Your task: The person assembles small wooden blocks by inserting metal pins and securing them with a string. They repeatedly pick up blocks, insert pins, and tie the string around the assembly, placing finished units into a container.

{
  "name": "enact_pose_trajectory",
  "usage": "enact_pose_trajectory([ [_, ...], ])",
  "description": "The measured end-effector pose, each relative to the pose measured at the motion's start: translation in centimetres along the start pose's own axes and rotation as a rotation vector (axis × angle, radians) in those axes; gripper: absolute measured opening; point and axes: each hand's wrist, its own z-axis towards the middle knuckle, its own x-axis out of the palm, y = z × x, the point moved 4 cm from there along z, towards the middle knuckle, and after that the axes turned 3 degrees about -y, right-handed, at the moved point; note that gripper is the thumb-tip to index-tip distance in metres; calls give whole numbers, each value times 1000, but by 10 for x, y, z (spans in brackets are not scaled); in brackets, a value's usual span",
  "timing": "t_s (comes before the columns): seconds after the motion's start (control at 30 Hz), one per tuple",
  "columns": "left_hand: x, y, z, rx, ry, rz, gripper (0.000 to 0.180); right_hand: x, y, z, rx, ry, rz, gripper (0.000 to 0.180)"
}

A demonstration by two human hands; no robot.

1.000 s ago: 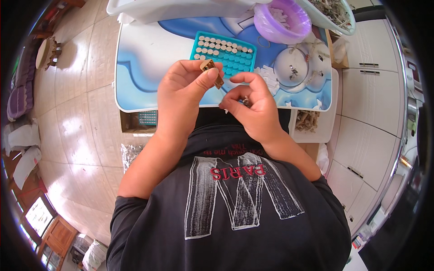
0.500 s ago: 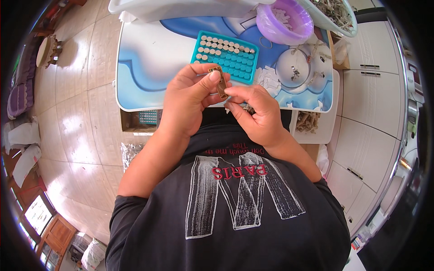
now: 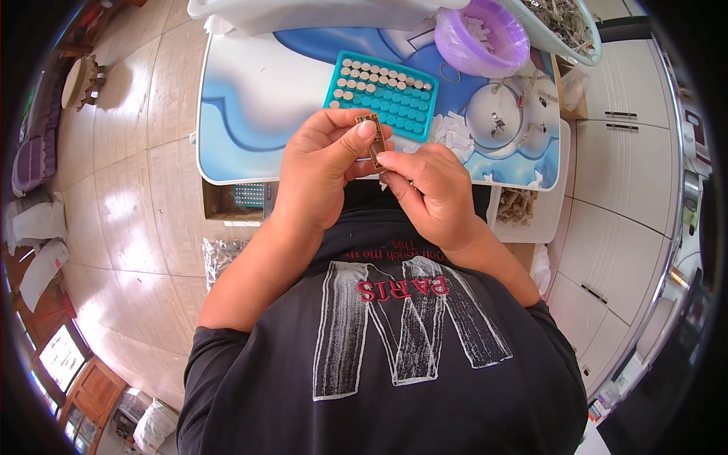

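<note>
filling the upper middle of the view, a blue and white bench (image 3: 243,83) is standing before a person wearing a black shirt (image 3: 250,379). along its far edge a long white tub (image 3: 303,17) is sitting, and by the far right corner a pale green basket (image 3: 594,57) is holding a heap of greyish scraps. left of that basket a purple bowl (image 3: 509,61), lined with clear plastic, is resting with white bits inside. nearer the middle, a teal tray (image 3: 413,110) is lying slightly askew.

the left hand (image 3: 322,155) is gripping the upper part of a brown piece (image 3: 374,149), its thumb pressing on the face and its fingers curling behind. the right hand (image 3: 438,182) is bending its fingers and touching the lower end; whether it is pinching that end, one cannot tell.

right of the tray, white slips (image 3: 453,138) are lying in a loose pile. the brown piece, slim and rectangular, is showing between the hands, over the bench's near edge and just in front of the tray. smallest of all, pale discs (image 3: 364,76) are sitting in the tray's farther rows.
</note>
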Motion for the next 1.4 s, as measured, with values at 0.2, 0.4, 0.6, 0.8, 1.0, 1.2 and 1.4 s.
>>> enact_pose_trajectory([
  [0.2,-3,1,1,10,-14,13,21,3,-3,-7,220,-13,179,34],
  [0.4,-4,2,1,9,-12,11,20,8,-4,-12,406,23,447,31],
  [0.6,1,-1,-3,-26,-3,-32,25,10,-6,-12,481,73,496,29],
  [0.8,-3,7,-1,-22,13,-41,26,16,-8,-11,648,116,611,28],
  [1.0,-11,9,1,-12,38,-116,22,18,-4,-8,328,107,432,33],
  [1.2,-18,11,-1,-34,31,-197,26,28,-8,-19,394,147,693,44],
  [1.4,-30,5,-2,-29,-25,-199,32,11,-4,3,113,161,221,34],
])
